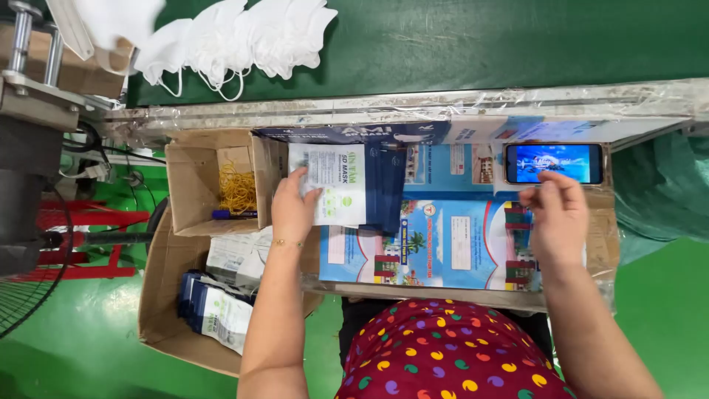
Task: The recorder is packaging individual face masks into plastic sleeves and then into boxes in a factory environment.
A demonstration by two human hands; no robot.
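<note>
Open worktop (443, 251) between pouch stack (347, 185) and phone (554, 163).

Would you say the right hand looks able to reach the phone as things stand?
Probably yes: the right hand hovers at the lower edge of the phone, fingertips almost on it, with nothing between them.
</note>
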